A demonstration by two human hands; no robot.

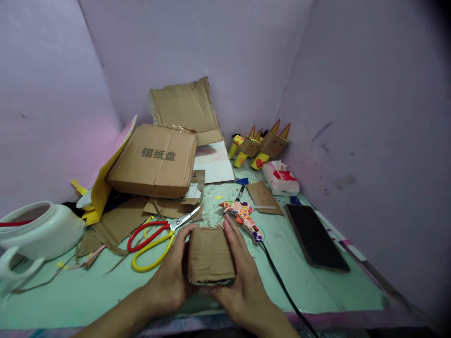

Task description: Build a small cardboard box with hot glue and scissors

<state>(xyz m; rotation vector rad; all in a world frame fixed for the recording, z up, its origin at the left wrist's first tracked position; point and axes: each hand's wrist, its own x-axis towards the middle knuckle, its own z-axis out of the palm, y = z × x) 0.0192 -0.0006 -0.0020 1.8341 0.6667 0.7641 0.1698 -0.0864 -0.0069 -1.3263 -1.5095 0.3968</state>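
Between my two hands is a small brown cardboard box [211,256], close to the table's front edge. My left hand [174,277] presses along its left side, and my right hand [243,277] wraps its right side with the fingers pointing forward. The box's near edge shows a dark gap with raw corrugated cardboard. Scissors [169,230] with one red and one yellow handle lie left of my left hand, blades partly apart. Just beyond my right hand rests a patterned glue gun [243,216] with a black cord running toward me.
A large cardboard box [155,159] and cardboard scraps [118,225] fill the back left. A white teapot-like pot [52,230] stands at far left. Right are a phone [315,237], a tissue pack [281,178], a cardboard piece [264,198] and horned cardboard figures [273,144].
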